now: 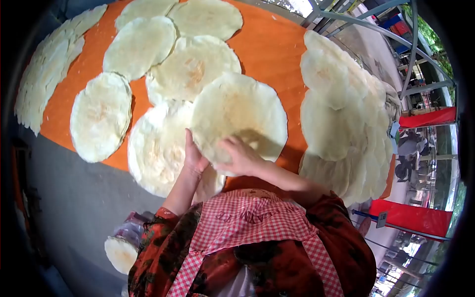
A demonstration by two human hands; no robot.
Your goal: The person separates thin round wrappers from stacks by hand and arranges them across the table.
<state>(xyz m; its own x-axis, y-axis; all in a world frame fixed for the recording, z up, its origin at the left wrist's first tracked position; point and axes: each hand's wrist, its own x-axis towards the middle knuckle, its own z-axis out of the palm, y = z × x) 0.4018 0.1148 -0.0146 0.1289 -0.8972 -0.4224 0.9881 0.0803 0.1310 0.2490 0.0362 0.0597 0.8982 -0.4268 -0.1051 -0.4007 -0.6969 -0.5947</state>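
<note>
A round, pale flatbread (242, 106) with a lightly browned middle is tilted up in front of me, over other flatbreads. My left hand (194, 157) grips its lower left edge; the thumb points up and the fingers go out of sight behind the bread. Across the lower part of the same bread lies my right hand (238, 157), its fingers spread on the upper face and casting a shadow there. Below and left of it, a pile of flatbreads (157, 148) sits at the table's near edge, partly covered by the held bread and my left hand.
More flatbreads (200, 69) lie over the orange tabletop (269, 49). An overlapping heap of flatbreads (341, 119) covers the right end, and another stack (52, 64) the far left. On the floor, flatbreads (121, 255) stand beside a plastic bag. Metal poles (381, 20) rise at the right.
</note>
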